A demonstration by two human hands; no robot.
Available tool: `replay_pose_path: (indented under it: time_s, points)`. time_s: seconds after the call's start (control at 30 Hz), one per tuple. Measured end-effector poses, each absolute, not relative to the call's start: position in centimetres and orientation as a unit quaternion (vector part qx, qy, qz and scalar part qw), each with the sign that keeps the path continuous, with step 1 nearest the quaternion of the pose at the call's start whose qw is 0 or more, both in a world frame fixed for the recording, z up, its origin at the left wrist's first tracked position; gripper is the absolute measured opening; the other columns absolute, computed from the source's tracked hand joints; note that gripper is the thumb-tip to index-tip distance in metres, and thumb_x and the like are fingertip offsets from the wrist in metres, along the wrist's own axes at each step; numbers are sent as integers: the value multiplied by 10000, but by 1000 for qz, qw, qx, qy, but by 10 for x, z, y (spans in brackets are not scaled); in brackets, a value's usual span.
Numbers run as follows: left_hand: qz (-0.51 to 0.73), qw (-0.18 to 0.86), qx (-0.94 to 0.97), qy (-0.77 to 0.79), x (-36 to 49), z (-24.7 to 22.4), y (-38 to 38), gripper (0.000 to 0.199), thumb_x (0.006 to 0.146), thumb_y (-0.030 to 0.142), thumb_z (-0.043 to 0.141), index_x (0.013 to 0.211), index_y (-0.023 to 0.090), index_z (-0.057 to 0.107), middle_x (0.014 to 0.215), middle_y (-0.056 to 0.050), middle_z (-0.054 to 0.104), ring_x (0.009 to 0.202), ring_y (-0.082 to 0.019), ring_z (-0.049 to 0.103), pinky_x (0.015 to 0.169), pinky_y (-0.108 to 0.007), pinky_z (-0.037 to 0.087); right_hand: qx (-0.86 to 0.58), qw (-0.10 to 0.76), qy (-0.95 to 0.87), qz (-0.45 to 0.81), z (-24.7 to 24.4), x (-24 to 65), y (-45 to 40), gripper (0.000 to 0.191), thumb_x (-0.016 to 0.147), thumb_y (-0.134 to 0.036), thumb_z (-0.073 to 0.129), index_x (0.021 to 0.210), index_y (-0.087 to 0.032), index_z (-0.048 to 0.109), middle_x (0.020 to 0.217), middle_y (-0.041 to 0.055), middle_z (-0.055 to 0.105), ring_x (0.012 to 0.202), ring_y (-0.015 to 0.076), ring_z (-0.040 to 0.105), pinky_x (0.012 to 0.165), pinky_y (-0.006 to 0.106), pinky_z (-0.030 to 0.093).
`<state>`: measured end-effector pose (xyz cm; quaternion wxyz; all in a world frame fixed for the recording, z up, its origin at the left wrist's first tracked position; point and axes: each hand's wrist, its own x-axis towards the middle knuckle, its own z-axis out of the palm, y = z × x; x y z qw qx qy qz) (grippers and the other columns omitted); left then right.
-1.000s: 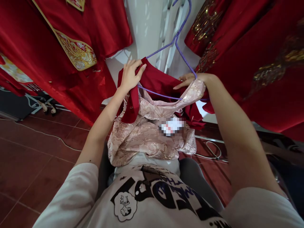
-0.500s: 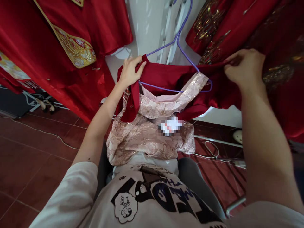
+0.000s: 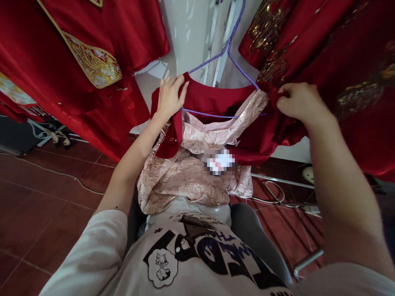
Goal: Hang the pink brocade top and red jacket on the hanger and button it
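A purple wire hanger (image 3: 228,43) hangs upright in front of me, its right shoulder inside the strap of a pink brocade dress (image 3: 191,176). Behind and around the dress top lies a dark red garment (image 3: 212,92). My left hand (image 3: 172,96) grips that red garment near the hanger's left shoulder, thumb and fingers closed over the cloth. On the other side my right hand (image 3: 298,100) pinches the red cloth just right of the pink strap. A white tag (image 3: 222,161), partly blurred, lies on the dress, whose skirt rests on my lap.
Red embroidered garments (image 3: 101,61) hang at the left, and more red ones with gold sequins (image 3: 336,53) at the right. A white cable (image 3: 83,187) runs over the tiled floor. Dark shoes (image 3: 60,139) stand at the far left.
My right hand has moved left and slightly down, closer to the pink strap. The red cloth now bunches over the hanger's right end, and its top edge sags. My left hand has barely moved.
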<state>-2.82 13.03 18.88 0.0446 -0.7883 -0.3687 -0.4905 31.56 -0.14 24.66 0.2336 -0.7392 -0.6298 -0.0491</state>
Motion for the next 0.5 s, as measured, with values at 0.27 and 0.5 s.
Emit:
replay_pose_path:
  time_s: [0.27, 0.5]
  points:
    - [-514, 78, -769, -372, -19, 180, 119, 505, 973, 671, 326, 1040, 255, 604, 967, -123, 663, 1113, -315, 580, 1022, -483, 386, -642, 354, -645, 214, 245, 218, -2, 155, 775, -54, 455, 723, -183, 523, 588, -3, 491, 603, 128, 520, 693, 326, 505]
    - [-477, 75, -770, -416, -15, 183, 110, 621, 955, 718, 228, 1016, 231, 608, 1013, -144, 647, 1068, -333, 581, 988, -529, 402, -588, 370, -685, 217, 217, 207, 8, 200, 713, -112, 602, 841, -212, 485, 724, 10, 571, 722, 186, 596, 729, 387, 548]
